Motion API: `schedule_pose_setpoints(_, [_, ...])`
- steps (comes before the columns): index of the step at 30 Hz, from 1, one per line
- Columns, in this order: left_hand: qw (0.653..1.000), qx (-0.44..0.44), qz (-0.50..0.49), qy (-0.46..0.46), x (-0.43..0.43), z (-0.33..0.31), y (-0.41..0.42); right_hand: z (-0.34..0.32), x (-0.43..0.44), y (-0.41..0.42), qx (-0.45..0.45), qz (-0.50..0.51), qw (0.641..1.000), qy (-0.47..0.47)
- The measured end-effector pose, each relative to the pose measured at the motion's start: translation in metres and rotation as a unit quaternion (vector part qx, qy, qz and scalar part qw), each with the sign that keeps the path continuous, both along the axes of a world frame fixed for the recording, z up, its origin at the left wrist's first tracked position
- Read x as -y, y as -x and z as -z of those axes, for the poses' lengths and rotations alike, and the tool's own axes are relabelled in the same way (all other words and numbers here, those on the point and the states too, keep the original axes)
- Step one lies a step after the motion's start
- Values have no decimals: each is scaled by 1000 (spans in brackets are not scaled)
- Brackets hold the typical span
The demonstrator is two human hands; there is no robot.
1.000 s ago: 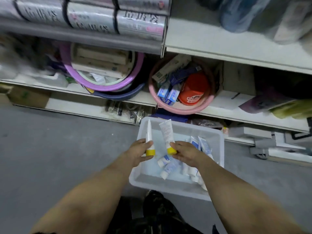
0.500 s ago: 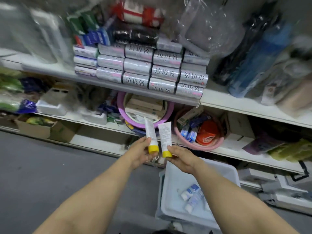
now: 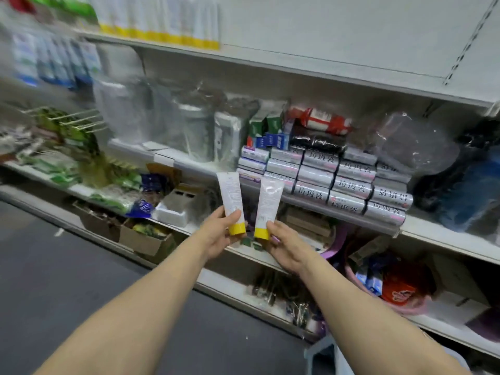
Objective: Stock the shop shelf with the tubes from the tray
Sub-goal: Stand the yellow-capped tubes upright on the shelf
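Held two tubes up before the shop shelf [image 3: 297, 69].
Gripped with the left hand [image 3: 219, 234] a white tube [image 3: 230, 196] just above its yellow cap; pinched a second tube [image 3: 269, 201] likewise in the right hand [image 3: 284, 247]. Kept both upright, caps down, side by side, in front of stacked silver rolls [image 3: 349, 185]; blurred above, perhaps more tubes.

Cut off at the bottom edge, showing only a pale corner of the tray [image 3: 320, 353]. Smeared by motion along the left shelves [image 3: 127, 147], down to blue-and-white packets [image 3: 51, 60] and a yellow-based row of tubes [image 3: 162, 23] clipped by the top edge. Too fine to read on the left tube [image 3: 230, 196] and right tube [image 3: 269, 204], with fingers of the left hand [image 3: 216, 236] and right hand [image 3: 286, 247] mostly hidden behind them.
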State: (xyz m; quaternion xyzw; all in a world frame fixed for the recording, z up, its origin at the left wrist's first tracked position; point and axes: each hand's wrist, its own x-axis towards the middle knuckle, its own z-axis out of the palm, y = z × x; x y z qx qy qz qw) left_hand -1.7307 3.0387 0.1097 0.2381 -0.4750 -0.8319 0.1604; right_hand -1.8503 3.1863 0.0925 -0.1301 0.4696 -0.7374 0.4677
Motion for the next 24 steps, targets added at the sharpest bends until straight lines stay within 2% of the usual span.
schedule_pose_setpoints(6, [993,-39,-94,61,83,-81,-19,-65,90,-5,-51,-37,997,54])
schedule_pose_setpoints(14, [968,-82,-195,134,194,-175,4,-161,212,22,-113,-74,983,125])
schedule_pose_setpoints(24, [931,-83,-261,244,336,-282,50,-296,356,73,-212,-30,957,194])
